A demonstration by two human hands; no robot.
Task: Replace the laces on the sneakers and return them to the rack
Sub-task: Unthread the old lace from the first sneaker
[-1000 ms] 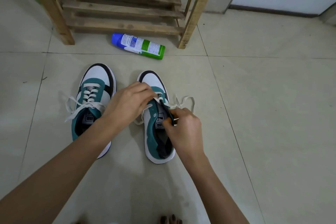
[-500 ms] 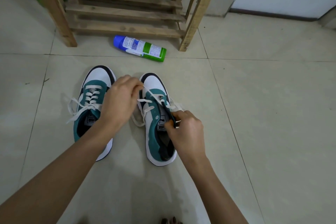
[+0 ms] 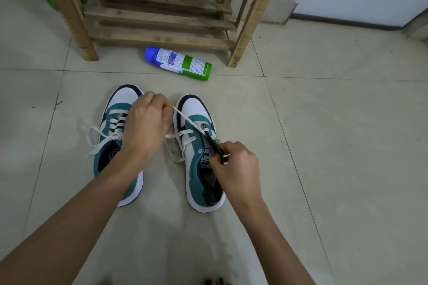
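Two green, white and black sneakers stand side by side on the floor, toes away from me. The left sneaker (image 3: 111, 143) is laced with a white lace, its ends loose. On the right sneaker (image 3: 196, 152) the white lace (image 3: 183, 118) is partly pulled out of the eyelets. My left hand (image 3: 146, 127) hovers over the gap between the shoes and pinches that lace, drawn taut up and to the left. My right hand (image 3: 236, 164) pinches the black tongue of the right sneaker near its top. The wooden rack (image 3: 162, 18) stands beyond the shoes.
A blue, white and green spray can (image 3: 178, 62) lies on its side on the tiled floor just in front of the rack. Pale floor tiles (image 3: 335, 146) stretch to the right. A white wall with a dark baseboard runs at the far right.
My left hand has moved left and away from the right sneaker, pulling a length of white lace out through the eyelets. My right hand stays on the tongue.
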